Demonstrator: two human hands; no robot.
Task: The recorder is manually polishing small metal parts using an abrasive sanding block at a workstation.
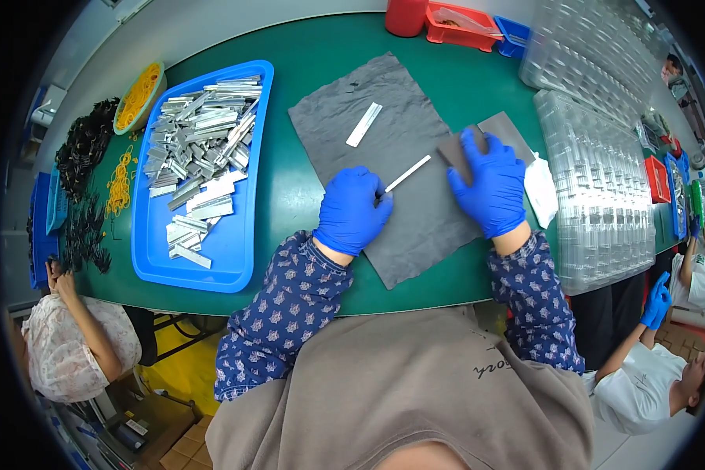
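Observation:
My left hand (352,210), in a blue glove, is closed around one end of a narrow metal strip (408,174), which points up and to the right over a dark grey cloth (415,235). In my right hand (491,186), also gloved in blue, is a thin brown-grey sheet (452,150) that looks like sandpaper; it shows between the thumb and fingers. Beyond that hand lies a greyer flat piece (506,129), partly covered by it. A second, flat metal strip (364,125) rests alone on the upper part of the cloth.
At left, a blue tray (263,117) holds many metal strips. Past it are a bowl of yellow bands (139,95) and black parts (86,149). White folded material (540,190) and clear plastic trays (595,196) stand at right. Co-workers sit on both sides.

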